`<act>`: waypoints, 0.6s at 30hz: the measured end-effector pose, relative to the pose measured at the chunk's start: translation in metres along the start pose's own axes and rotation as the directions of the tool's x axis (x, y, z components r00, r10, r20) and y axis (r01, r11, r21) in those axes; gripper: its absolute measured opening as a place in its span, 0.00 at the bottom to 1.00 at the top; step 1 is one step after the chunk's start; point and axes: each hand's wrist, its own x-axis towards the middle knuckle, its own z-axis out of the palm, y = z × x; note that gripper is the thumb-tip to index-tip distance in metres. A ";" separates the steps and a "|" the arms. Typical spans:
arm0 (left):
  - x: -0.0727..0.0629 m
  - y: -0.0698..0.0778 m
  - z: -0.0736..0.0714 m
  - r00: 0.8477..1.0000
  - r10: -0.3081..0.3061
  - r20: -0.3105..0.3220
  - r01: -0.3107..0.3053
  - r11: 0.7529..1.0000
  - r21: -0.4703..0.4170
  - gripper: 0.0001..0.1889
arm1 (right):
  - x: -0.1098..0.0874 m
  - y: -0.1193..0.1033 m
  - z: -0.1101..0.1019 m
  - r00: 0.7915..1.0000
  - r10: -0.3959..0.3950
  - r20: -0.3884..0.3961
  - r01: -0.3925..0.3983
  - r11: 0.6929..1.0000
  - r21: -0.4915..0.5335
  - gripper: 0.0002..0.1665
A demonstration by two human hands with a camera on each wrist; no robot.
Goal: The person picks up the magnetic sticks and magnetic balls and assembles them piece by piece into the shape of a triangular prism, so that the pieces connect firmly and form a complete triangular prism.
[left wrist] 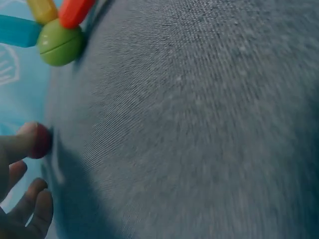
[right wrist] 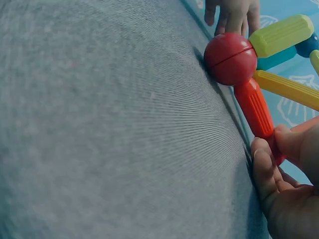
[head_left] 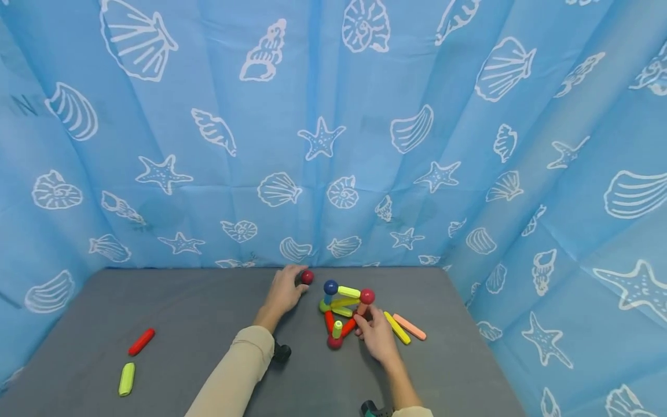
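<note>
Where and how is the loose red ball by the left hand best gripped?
Probably across its widest part, thumb opposite fingertips: the red ball is round. The left, where the left hand is, looks the best side to come from: the curtain hangs behind and the stick structure stands to its right.

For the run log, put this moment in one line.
left hand: at loose red ball | right hand: gripping stick frame | loose sticks: on table, both sides
</note>
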 end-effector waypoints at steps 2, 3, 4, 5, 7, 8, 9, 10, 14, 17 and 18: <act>0.000 -0.002 0.005 1.000 -0.005 0.002 0.005 1.000 0.020 0.25 | -0.001 0.001 0.002 1.000 0.006 0.011 -0.007 1.000 0.014 0.17; 0.000 -0.002 0.007 1.000 -0.011 0.000 0.011 0.999 0.033 0.24 | -0.002 0.001 0.003 1.000 0.008 0.015 -0.008 1.000 0.019 0.17; -0.001 -0.002 0.009 1.000 -0.016 -0.006 0.017 0.999 0.046 0.23 | -0.003 0.001 0.004 1.000 0.007 0.017 -0.008 1.000 0.022 0.17; -0.001 -0.001 0.010 1.000 -0.019 -0.014 0.020 0.998 0.057 0.21 | -0.003 0.001 0.005 1.000 0.020 0.016 -0.021 0.999 0.025 0.17; -0.002 0.001 0.010 0.999 -0.027 -0.032 0.029 0.997 0.066 0.19 | -0.004 0.001 0.006 0.999 0.030 0.020 -0.031 0.999 0.027 0.17; -0.003 0.003 0.009 0.999 -0.035 -0.042 0.038 0.998 0.055 0.18 | -0.004 0.001 0.005 0.999 0.030 0.020 -0.031 0.999 0.029 0.18; -0.003 0.004 0.007 0.997 -0.042 -0.057 0.044 0.998 0.035 0.17 | -0.004 0.000 0.005 0.999 0.033 0.021 -0.034 0.999 0.031 0.18; -0.004 0.005 0.005 0.996 -0.050 -0.074 0.050 0.999 -0.001 0.17 | -0.004 -0.001 0.004 0.999 0.033 0.022 -0.034 0.999 0.029 0.19; -0.010 0.011 -0.012 0.986 -0.088 -0.141 0.060 0.979 -0.193 0.19 | 0.000 -0.006 -0.002 0.999 0.036 0.019 -0.036 0.999 -0.005 0.17; -0.021 0.017 -0.029 0.978 -0.088 -0.187 0.035 0.962 -0.272 0.21 | 0.004 -0.011 -0.003 1.000 0.011 0.027 -0.009 0.997 -0.071 0.12; -0.026 0.020 -0.035 0.976 -0.081 -0.204 0.019 0.957 -0.289 0.21 | 0.006 -0.012 -0.002 0.999 0.002 0.032 0.001 0.996 -0.091 0.11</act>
